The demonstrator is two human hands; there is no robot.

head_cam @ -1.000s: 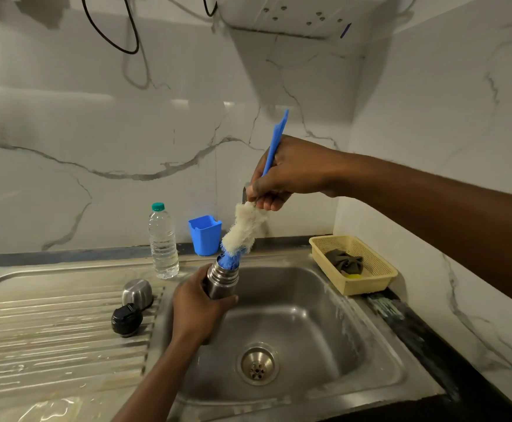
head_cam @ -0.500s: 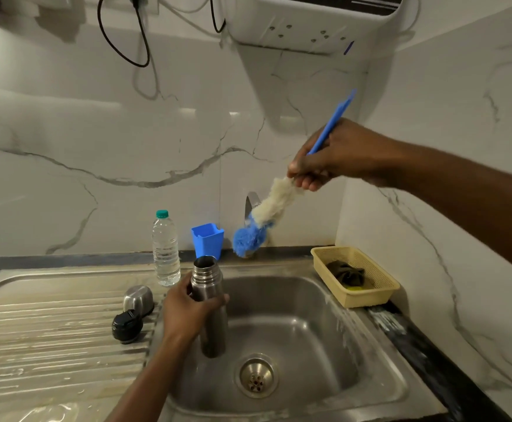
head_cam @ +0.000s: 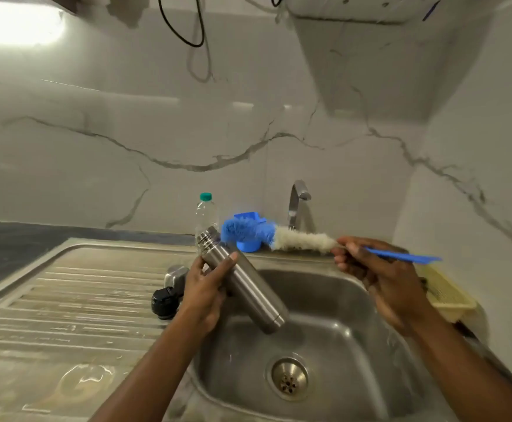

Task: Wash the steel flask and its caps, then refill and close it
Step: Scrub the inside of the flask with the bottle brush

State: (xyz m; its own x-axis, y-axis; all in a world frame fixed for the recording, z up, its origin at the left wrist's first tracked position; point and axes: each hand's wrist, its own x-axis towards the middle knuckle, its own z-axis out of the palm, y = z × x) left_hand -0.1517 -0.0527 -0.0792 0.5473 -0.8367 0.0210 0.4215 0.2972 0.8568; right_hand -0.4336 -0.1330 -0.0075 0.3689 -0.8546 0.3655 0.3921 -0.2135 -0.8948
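Head view: left hand [head_cam: 203,292] wrapped around the upper body of the steel flask [head_cam: 242,280], held over the left side of the sink basin [head_cam: 334,303]. Flask is uncapped and tilted, mouth up-left, base down-right toward the drain [head_cam: 289,378]. Right hand [head_cam: 379,278] grips the blue handle of the bottle brush [head_cam: 282,237], which lies roughly horizontal; white bristles near the hand, blue bristle tip just beside the flask mouth, outside it. Steel cap [head_cam: 175,275] and black stopper cap [head_cam: 165,303] sit on the ribbed drainboard [head_cam: 66,300], close together, just left of the left hand. Plastic water bottle [head_cam: 206,213], green lid, and blue cup [head_cam: 248,245] stand at the back edge behind the brush. Tap [head_cam: 297,205] behind the basin. Yellow basket [head_cam: 449,295] on the right counter, partly hidden by the right forearm.
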